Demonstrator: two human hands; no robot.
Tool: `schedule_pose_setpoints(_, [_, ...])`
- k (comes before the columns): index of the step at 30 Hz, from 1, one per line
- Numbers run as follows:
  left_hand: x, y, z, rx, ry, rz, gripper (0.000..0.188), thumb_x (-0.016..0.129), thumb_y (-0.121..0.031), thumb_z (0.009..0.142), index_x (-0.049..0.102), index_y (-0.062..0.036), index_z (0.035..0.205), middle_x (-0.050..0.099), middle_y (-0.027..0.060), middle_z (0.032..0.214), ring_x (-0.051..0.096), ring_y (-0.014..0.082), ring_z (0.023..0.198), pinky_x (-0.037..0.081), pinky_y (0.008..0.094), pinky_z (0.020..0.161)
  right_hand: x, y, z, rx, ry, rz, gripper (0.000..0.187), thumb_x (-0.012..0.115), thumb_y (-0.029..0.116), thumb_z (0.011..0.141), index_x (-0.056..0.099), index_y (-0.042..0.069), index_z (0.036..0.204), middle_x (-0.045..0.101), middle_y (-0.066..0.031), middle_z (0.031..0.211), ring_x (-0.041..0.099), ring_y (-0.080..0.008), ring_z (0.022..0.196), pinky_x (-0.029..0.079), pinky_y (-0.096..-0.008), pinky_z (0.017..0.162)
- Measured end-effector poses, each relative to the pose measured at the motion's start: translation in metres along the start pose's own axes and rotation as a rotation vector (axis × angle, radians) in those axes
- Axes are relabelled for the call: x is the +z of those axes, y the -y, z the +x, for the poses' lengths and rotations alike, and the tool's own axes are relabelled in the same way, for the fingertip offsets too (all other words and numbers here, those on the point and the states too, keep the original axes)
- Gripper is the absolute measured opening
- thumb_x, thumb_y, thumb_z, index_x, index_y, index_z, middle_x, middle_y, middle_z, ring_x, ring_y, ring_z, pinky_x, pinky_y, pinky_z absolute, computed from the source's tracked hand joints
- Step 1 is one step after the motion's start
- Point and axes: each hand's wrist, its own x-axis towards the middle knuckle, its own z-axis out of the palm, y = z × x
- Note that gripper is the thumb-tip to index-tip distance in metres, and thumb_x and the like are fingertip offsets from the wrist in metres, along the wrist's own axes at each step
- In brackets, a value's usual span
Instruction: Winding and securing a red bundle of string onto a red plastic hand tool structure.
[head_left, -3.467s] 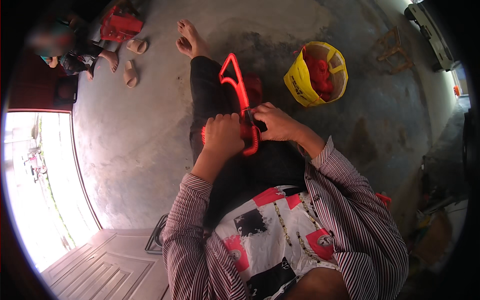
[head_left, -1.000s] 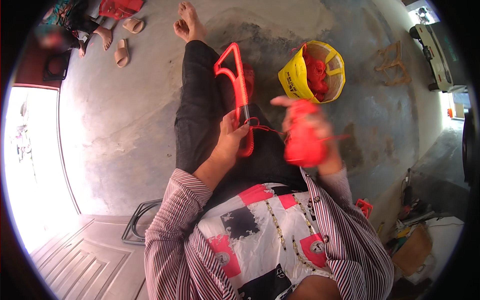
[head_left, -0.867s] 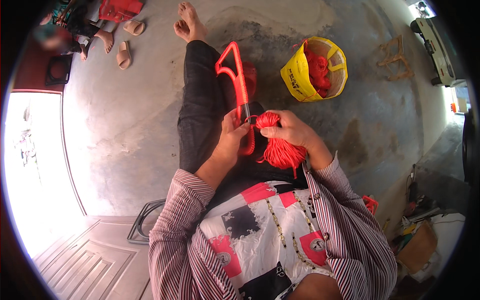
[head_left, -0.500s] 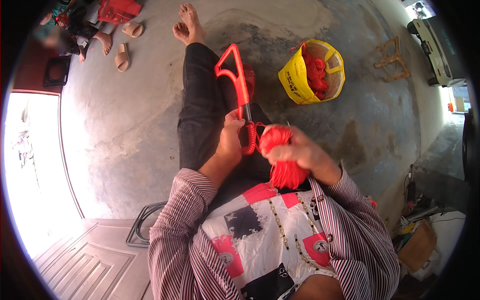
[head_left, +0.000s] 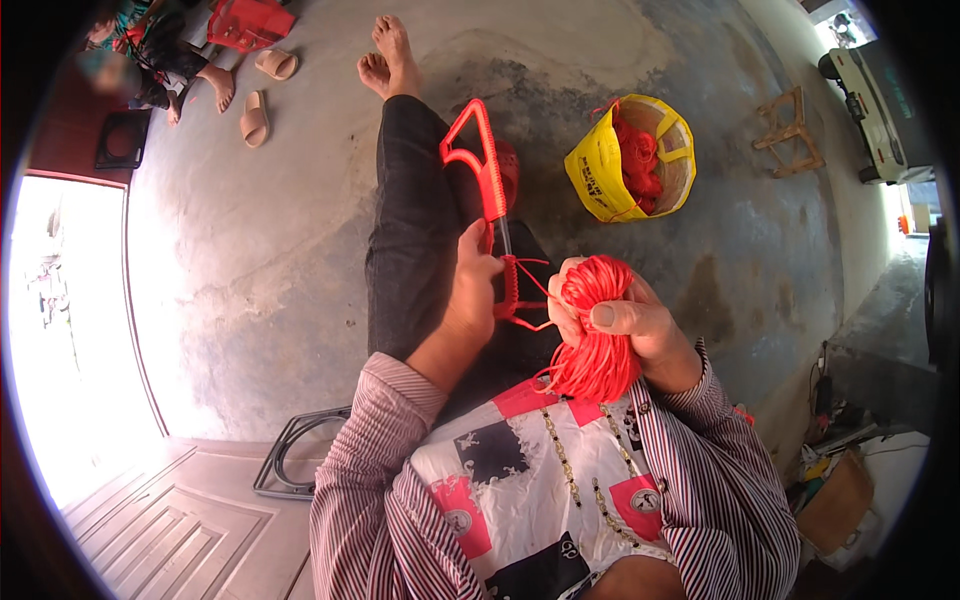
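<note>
A looped metal frame (head_left: 493, 195), mostly wrapped in red cord with a bare grey stretch near its lower part, lies over my dark-trousered legs. My left hand (head_left: 474, 285) is closed round its lower part, and some fingers are hidden behind it. My right hand (head_left: 645, 325) grips a thick bundle of red cord (head_left: 592, 370) around its middle, thumb on top. The loose ends of the bundle hang toward my lap. Thin red strands stretch between the bundle and the frame's lower wrapped part.
A yellow bucket-shaped bag (head_left: 598, 170) with tangled red cord stands ahead on the right. Beyond it are a small wooden stool (head_left: 788, 135) and the wall. Another person's bare foot (head_left: 218, 88), slippers (head_left: 255, 120) and a red container (head_left: 250, 25) are at the far left.
My right hand has moved right with the cord bundle, away from the frame, and the strands between them now show more widely spread. My left hand still holds the frame.
</note>
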Motion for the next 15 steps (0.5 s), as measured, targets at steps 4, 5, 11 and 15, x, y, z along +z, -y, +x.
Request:
schedule_pose_setpoints(4, [-0.006,-0.004,0.008,-0.212,0.040,-0.263,0.051,0.048,-0.005,0.078,0.046,-0.0005,0.129,0.052,0.0078,0.115,0.048,0.0159,0.109,0.033,0.0298,0.101,0.000,-0.001,-0.002,0.013,0.016,-0.052,0.036,0.070,0.032,0.081,0.055,0.002,0.092,0.055,-0.0039,0.081,0.053,-0.0118,0.072,0.044,-0.0258,0.068])
schedule_pose_setpoints(5, [-0.007,-0.002,0.011,-0.236,0.092,-0.201,0.049,0.048,-0.004,0.078,0.047,-0.0010,0.127,0.053,0.0069,0.111,0.048,0.0151,0.105,0.035,0.0295,0.098,-0.001,-0.001,-0.003,0.014,0.036,-0.049,0.036,0.070,0.032,0.081,0.055,0.002,0.092,0.055,-0.0039,0.081,0.053,-0.0118,0.072,0.044,-0.0258,0.068])
schedule_pose_setpoints(11, [-0.011,0.006,0.017,-0.230,0.085,-0.170,0.049,0.050,-0.002,0.076,0.048,-0.0008,0.125,0.053,0.0097,0.107,0.050,0.0213,0.104,0.038,0.0328,0.096,0.004,0.008,-0.010,0.098,0.015,-0.055,0.040,0.072,0.030,0.077,0.054,0.001,0.099,0.056,-0.0060,0.087,0.055,-0.0131,0.077,0.044,-0.0279,0.071])
schedule_pose_setpoints(15, [0.004,-0.013,-0.004,0.204,-0.099,0.479,0.054,0.052,0.001,0.075,0.046,0.0026,0.129,0.054,0.0126,0.114,0.047,0.0211,0.115,0.039,0.0332,0.100,0.010,0.029,-0.018,-0.093,0.164,0.122,0.038,0.072,0.025,0.073,0.053,0.000,0.095,0.053,-0.0092,0.086,0.053,-0.0173,0.077,0.043,-0.0312,0.070])
